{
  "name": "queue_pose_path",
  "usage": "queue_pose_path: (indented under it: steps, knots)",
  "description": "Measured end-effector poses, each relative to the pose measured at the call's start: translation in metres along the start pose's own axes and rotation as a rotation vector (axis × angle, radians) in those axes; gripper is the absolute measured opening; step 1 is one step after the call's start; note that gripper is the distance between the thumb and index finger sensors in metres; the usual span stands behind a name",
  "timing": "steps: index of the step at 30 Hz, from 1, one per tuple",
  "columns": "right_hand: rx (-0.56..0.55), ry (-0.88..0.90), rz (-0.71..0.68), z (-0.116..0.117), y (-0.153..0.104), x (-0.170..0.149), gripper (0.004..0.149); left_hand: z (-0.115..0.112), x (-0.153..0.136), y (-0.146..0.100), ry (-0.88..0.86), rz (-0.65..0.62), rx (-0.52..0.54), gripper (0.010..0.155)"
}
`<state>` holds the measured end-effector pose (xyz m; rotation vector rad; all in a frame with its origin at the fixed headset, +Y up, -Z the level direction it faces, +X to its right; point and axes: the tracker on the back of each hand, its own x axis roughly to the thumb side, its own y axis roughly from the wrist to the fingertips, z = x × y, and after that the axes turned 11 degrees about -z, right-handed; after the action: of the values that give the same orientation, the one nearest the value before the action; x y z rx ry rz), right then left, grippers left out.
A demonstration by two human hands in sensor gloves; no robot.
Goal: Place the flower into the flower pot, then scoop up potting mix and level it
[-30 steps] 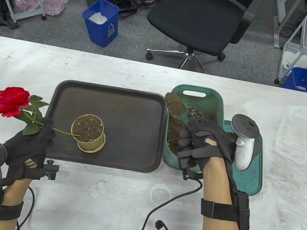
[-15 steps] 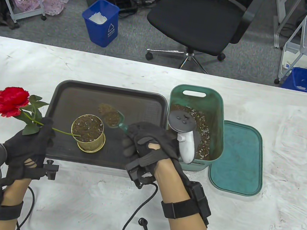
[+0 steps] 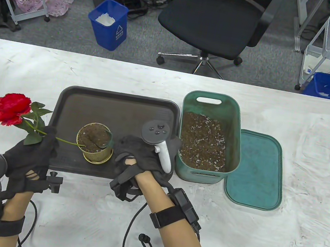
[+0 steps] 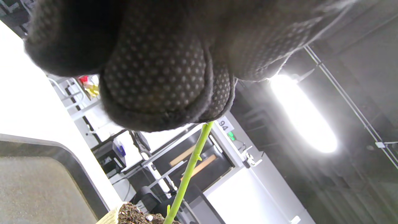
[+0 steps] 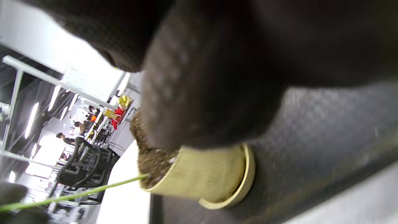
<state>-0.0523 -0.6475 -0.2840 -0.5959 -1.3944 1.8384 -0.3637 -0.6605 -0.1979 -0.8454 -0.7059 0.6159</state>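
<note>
A red flower (image 3: 11,107) leans far to the left, its green stem (image 3: 67,141) running into the soil of the ribbed yellow flower pot (image 3: 95,143) on the dark tray (image 3: 142,110). My left hand (image 3: 36,147) pinches the stem just below the leaves. In the left wrist view the stem (image 4: 189,165) comes out from under my fingertips (image 4: 161,90) and goes down into the pot (image 4: 130,216). My right hand (image 3: 133,156) grips a green scoop (image 3: 110,140), whose bowl is tipped at the pot's right rim. The right wrist view shows the pot (image 5: 202,177) heaped with soil, mostly behind the glove.
A green bin (image 3: 235,123) of potting mix stands right of the tray, its green lid (image 3: 257,171) flat on the table beside it. Glove cables (image 3: 132,235) trail over the white table near the front edge. An office chair (image 3: 212,20) stands behind the table.
My right hand carried the loaded scoop left from the bin, across the tray, to the pot, where it now tips at the rim. The left hand and flower have stayed still.
</note>
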Motion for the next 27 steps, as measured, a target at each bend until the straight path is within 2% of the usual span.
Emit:
queue_pose_path:
  steps: [1, 6, 14, 21, 27]
  knots:
    - [-0.023, -0.072, -0.031, 0.002, -0.001, 0.004, 0.047, 0.000, 0.000, 0.000, 0.000, 0.000, 0.000, 0.041]
    - [-0.082, -0.214, -0.146, 0.007, -0.010, 0.016, 0.047, 0.000, 0.000, 0.000, 0.004, 0.001, 0.001, 0.041]
    - [-0.152, -0.296, -0.228, 0.017, -0.023, 0.021, 0.048, 0.000, 0.000, 0.000, 0.006, -0.002, 0.001, 0.041]
    - [-0.176, -0.314, -0.246, 0.017, -0.025, 0.020, 0.049, 0.000, 0.000, 0.000, 0.004, -0.001, 0.000, 0.041]
    - [-0.216, -0.404, -0.296, 0.017, -0.030, 0.025, 0.049, 0.000, 0.000, 0.000, 0.005, -0.009, -0.003, 0.041]
